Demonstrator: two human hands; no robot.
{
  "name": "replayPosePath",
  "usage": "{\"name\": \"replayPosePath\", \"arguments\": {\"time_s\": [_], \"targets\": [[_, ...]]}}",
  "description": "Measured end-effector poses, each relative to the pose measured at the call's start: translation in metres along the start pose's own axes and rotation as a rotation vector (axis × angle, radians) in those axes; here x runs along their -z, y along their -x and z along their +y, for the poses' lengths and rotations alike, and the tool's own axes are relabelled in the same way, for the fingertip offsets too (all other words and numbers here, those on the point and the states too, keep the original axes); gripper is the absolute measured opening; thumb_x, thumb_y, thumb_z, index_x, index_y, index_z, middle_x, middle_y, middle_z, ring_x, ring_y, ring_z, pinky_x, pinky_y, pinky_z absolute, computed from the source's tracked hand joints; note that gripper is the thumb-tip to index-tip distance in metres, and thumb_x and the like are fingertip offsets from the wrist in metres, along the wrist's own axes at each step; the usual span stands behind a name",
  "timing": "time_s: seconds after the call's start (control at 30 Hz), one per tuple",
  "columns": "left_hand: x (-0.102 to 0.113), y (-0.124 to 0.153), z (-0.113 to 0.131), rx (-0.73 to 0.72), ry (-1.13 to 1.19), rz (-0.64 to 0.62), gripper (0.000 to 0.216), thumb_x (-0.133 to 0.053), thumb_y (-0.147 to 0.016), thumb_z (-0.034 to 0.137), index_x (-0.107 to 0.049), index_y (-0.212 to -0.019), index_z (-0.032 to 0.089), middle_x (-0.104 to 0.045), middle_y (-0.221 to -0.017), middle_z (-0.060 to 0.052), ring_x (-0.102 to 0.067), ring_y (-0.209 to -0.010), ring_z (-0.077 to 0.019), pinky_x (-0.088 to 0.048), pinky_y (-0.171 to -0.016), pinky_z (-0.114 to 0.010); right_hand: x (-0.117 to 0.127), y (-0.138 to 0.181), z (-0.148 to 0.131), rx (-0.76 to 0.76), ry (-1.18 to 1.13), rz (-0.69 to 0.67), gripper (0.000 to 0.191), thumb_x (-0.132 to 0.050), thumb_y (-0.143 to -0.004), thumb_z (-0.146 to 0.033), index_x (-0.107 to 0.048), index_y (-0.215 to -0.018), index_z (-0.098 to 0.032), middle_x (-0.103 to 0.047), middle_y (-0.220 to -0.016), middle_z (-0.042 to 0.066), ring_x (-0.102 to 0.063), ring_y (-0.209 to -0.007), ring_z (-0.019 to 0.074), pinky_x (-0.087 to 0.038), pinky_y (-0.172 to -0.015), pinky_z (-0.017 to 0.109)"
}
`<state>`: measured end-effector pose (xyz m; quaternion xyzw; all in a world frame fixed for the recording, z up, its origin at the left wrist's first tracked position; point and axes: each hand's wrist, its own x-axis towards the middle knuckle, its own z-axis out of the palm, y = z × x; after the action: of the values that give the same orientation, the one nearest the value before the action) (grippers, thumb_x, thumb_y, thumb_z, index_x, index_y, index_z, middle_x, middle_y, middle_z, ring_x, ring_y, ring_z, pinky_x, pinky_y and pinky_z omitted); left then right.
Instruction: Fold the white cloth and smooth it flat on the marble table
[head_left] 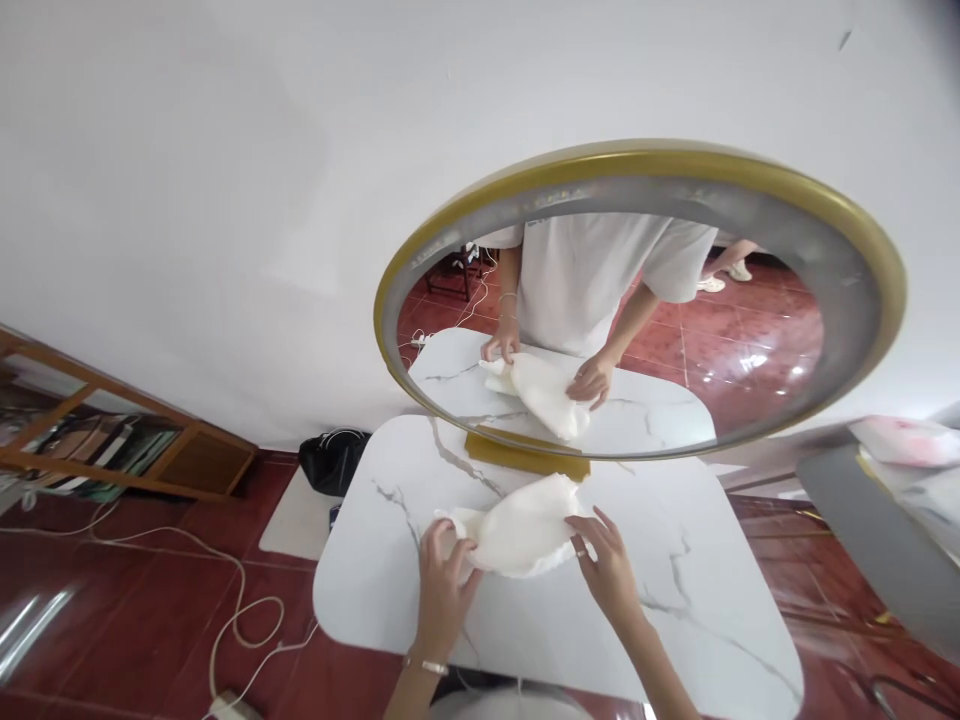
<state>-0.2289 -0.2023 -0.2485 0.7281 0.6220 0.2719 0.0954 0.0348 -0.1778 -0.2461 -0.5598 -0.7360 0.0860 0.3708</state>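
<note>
A cream-white piece of soft cloth [525, 528] lies partly folded on a white marble-patterned table [675, 625]. What kind of item it is I cannot make out. At its left end, my left hand [444, 568] pinches the edge between thumb and fingers. My right hand [606, 562] grips the right edge, with some fingers raised off the cloth. Both hands and the cloth also appear in the round mirror's reflection.
The mirror [639, 325] with a gold rim stands on a gold base [527, 455] at the table's back, close to the wall. A black bag [334, 461], a cable [238, 590] and a bookshelf [127, 430] are on the left. A grey surface [877, 520] is at right.
</note>
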Motion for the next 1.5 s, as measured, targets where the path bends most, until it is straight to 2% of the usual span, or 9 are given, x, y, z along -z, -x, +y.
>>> {"name": "replayPosePath", "arguments": {"time_s": [0.1, 0.17, 0.27, 0.33, 0.53, 0.7, 0.97, 1.23, 1.5], "targets": [[0.018, -0.002, 0.003, -0.034, -0.011, 0.074, 0.014, -0.054, -0.087, 0.028, -0.067, -0.088, 0.022, -0.043, -0.139, -0.012, -0.034, -0.134, -0.0342, -0.036, -0.104, -0.054, 0.014, 0.012, -0.025, -0.074, 0.036, 0.026, 0.02, -0.042, -0.094, -0.022, -0.06, -0.101, -0.024, -0.069, -0.09, 0.003, -0.066, -0.084, 0.019, -0.055, -0.081, 0.04], [0.027, -0.002, 0.0, -0.071, -0.005, 0.056, 0.013, -0.054, -0.086, 0.026, -0.066, -0.088, 0.023, -0.046, -0.139, -0.011, -0.035, -0.134, -0.034, -0.031, -0.106, -0.056, 0.023, 0.022, -0.043, -0.14, 0.045, 0.046, 0.019, -0.042, -0.094, -0.024, -0.06, -0.099, -0.023, -0.069, -0.089, 0.005, -0.066, -0.079, 0.0186, -0.056, -0.068, 0.033], [0.035, 0.0, -0.01, -0.061, 0.05, -0.04, 0.015, -0.049, -0.086, 0.023, -0.061, -0.094, 0.024, -0.066, -0.111, -0.007, -0.058, -0.11, -0.0251, -0.031, -0.106, -0.051, 0.03, 0.038, -0.062, -0.198, 0.08, 0.076, 0.022, -0.04, -0.094, -0.024, -0.061, -0.098, -0.022, -0.069, -0.086, 0.006, -0.065, -0.073, 0.0175, -0.055, -0.063, 0.03], [0.04, 0.004, -0.019, 0.004, 0.09, -0.072, 0.016, -0.046, -0.086, 0.021, -0.058, -0.096, 0.024, -0.07, -0.095, -0.003, -0.064, -0.093, -0.0212, -0.034, -0.103, -0.047, 0.031, 0.048, -0.067, -0.217, 0.13, 0.09, 0.024, -0.038, -0.094, -0.024, -0.062, -0.098, -0.022, -0.069, -0.087, 0.007, -0.067, -0.077, 0.0187, -0.055, -0.064, 0.03], [0.055, 0.027, -0.039, 0.082, 0.171, -0.145, 0.018, -0.042, -0.08, 0.012, -0.054, -0.088, 0.023, -0.068, -0.087, -0.002, -0.064, -0.087, -0.021, -0.047, -0.083, -0.036, 0.032, 0.069, -0.059, -0.205, 0.155, -0.03, 0.034, -0.036, -0.087, -0.014, -0.065, -0.101, -0.02, -0.07, -0.1, 0.008, -0.068, -0.089, 0.0211, -0.056, -0.065, 0.031], [0.065, 0.05, -0.042, 0.198, 0.225, -0.158, 0.016, -0.036, -0.089, 0.021, -0.052, -0.09, 0.024, -0.066, -0.084, -0.001, -0.064, -0.076, -0.0197, -0.047, -0.066, -0.03, 0.035, 0.073, -0.06, -0.081, 0.041, -0.069, 0.038, -0.035, -0.08, -0.008, -0.068, -0.091, -0.022, -0.07, -0.106, 0.007, -0.067, -0.095, 0.021, -0.057, -0.064, 0.03], [0.08, 0.059, -0.047, 0.248, 0.369, -0.179, 0.017, -0.041, -0.089, 0.029, -0.057, -0.085, 0.024, -0.066, -0.085, -0.001, -0.065, -0.079, -0.019, -0.05, -0.07, -0.03, 0.03, 0.069, -0.075, -0.194, 0.184, 0.082, 0.03, -0.042, -0.093, -0.035, -0.068, -0.099, -0.019, -0.071, -0.095, 0.009, -0.068, -0.086, 0.022, -0.056, -0.07, 0.034], [0.072, 0.051, -0.066, 0.279, 0.458, -0.242, 0.017, -0.051, -0.081, 0.028, -0.062, -0.072, 0.019, -0.068, -0.08, -0.006, -0.064, -0.079, -0.0205, -0.053, -0.077, -0.035, 0.03, 0.063, -0.068, -0.23, 0.116, 0.105, 0.043, -0.044, -0.092, -0.051, -0.073, -0.089, -0.019, -0.074, -0.089, 0.008, -0.07, -0.082, 0.0213, -0.057, -0.069, 0.032], [0.094, 0.031, -0.071, 0.214, 0.499, -0.242, 0.027, -0.052, -0.084, 0.037, -0.069, -0.073, 0.02, -0.072, -0.084, -0.005, -0.068, -0.077, -0.0188, -0.057, -0.072, -0.031, 0.054, 0.049, -0.075, -0.316, 0.057, 0.103, 0.043, -0.054, -0.083, -0.061, -0.073, -0.073, -0.024, -0.074, -0.079, 0.004, -0.07, -0.07, 0.0201, -0.056, -0.06, 0.028]]}}
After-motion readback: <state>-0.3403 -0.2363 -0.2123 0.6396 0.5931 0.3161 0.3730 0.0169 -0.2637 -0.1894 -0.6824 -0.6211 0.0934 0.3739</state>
